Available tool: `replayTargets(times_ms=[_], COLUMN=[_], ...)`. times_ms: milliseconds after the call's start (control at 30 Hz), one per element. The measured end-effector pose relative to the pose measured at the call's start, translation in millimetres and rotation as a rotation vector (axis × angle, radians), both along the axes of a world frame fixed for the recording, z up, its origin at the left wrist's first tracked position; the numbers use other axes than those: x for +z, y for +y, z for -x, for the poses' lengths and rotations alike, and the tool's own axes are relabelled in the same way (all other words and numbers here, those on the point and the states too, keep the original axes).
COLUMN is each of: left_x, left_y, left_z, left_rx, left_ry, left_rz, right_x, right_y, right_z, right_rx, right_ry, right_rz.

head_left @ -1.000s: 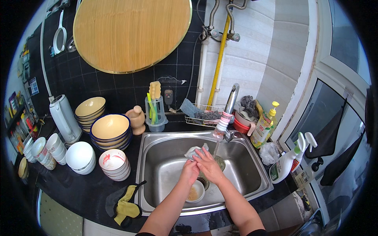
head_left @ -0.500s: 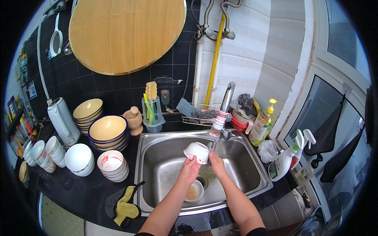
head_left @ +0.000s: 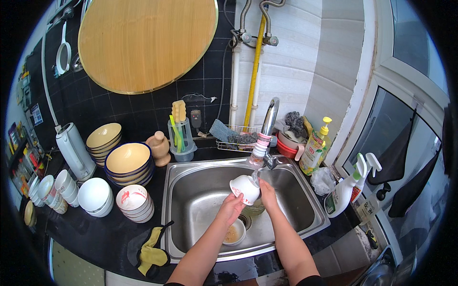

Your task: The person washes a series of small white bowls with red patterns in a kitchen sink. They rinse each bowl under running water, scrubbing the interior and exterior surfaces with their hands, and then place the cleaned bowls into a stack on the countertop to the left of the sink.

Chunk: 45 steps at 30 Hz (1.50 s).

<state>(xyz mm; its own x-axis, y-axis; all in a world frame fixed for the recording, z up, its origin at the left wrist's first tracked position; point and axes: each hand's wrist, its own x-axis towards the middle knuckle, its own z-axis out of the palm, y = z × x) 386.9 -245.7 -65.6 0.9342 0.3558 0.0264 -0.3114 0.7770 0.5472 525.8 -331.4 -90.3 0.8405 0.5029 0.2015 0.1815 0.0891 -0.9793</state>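
Over the sink [head_left: 195, 202], beneath the faucet [head_left: 270, 117], a small white bowl [head_left: 244, 188] with red markings is held tilted on its side. Its outer wall faces me, and its mouth is turned toward the right. My left hand [head_left: 232, 206] is closed on the near left side of the bowl. At the right edge, my right hand [head_left: 268, 195] grips it, with its fingertips partly hidden behind the rim. Water runs from the spout onto the bowl. Below, a second white bowl [head_left: 241, 235] with cloudy brownish liquid stands beside the drain [head_left: 245, 220].
Left of the sink stand stacked white bowls [head_left: 96, 194], red-patterned bowls [head_left: 135, 203] and cream bowls [head_left: 128, 159]. A yellow-black glove [head_left: 153, 252] lies by the sink's left edge. On the right are a pump bottle [head_left: 315, 150], a plastic bag [head_left: 323, 181] and spray bottles [head_left: 341, 198].
The bowl has turned from nearly upside down to lying more on its side and shifted slightly right and down under the spout. Both hands stay on it. The whole view has shifted slightly.
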Motion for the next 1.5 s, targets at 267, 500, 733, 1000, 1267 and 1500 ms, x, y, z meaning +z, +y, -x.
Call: replayTargets(times_ms=[267,500,733,1000,1267,1500], left_x=[2.5,1.1,-3.4,3.8,2.8,-17.3], left_y=[5.1,2.8,-4.1,0.7,6.5,9.8], left_z=[3.4,2.5,-1.8,2.5,8.3,-1.5], left_rx=[-0.017,-0.169,-0.315,-0.167,0.013,0.047], left_ry=[-0.08,-0.054,-0.059,0.001,-0.015,0.476], left_rz=[0.151,-0.032,-0.202,0.012,0.19,-0.066], right_x=[15.6,30.9,24.0,30.3,57.0,53.4], right_y=[-5.8,-14.4,-20.8,-15.6,-15.4,-14.8], right_z=[11.4,11.4,-1.9,6.5,31.5,33.3], right_rx=[-0.171,0.175,0.107,0.062,0.472,0.434], right_ry=[-0.085,0.813,0.797,0.511,0.641,0.456], right_rz=[0.289,-0.317,-0.468,-0.303,-0.291,-0.225])
